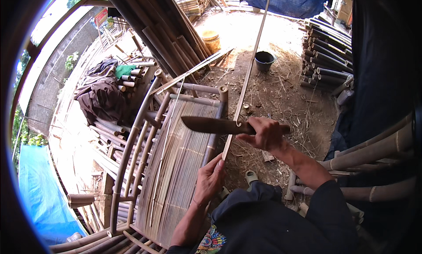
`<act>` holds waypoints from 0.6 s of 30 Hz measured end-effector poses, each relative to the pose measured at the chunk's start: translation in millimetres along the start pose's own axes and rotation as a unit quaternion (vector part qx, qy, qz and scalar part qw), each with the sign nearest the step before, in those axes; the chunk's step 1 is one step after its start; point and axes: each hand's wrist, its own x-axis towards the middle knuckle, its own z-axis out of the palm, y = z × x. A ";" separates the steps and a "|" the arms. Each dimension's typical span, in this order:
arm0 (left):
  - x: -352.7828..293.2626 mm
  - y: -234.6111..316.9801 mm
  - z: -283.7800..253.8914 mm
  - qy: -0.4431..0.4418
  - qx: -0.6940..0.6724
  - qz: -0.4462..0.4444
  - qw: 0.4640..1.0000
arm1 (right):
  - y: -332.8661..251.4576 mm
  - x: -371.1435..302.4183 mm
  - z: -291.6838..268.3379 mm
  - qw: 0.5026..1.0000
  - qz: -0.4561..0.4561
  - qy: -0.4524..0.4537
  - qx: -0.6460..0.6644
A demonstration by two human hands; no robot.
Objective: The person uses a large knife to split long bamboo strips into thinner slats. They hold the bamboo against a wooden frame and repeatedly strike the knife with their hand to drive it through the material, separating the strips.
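Observation:
A long, narrow bamboo strip [249, 74] runs away from me toward the far blue sheet. My left hand [209, 179] is closed around its near end. In my right hand [268, 134] is a machete [211, 125], gripped by the handle, its broad dark blade pointing left. The blade lies across the strip just beyond my left hand, and a small curl of bamboo shows where they meet. Left of the strip stands a bamboo bench [176, 166] with a slatted seat; a thin loose strip [163, 161] rests on that seat.
A black bucket [264, 61] and a yellowish bucket [211, 41] stand on the dirt floor, which is littered with shavings. Stacked bamboo poles [327, 52] are at the far right. Dark cloth [103, 89] lies over poles at left, near a blue tarp [48, 197].

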 end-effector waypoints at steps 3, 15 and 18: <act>-24.6 -21.1 -9.9 -0.007 -0.017 -0.010 1.000 | 42.2 7.8 -10.3 0.968 0.224 -0.113 0.027; -75.4 -33.7 -25.5 -0.027 -0.012 -0.052 0.998 | 78.6 16.8 -28.3 0.972 0.222 -0.074 -0.006; -75.0 -34.2 -28.0 -0.021 -0.014 -0.068 0.997 | 73.0 19.3 -25.6 0.989 0.143 -0.018 -0.042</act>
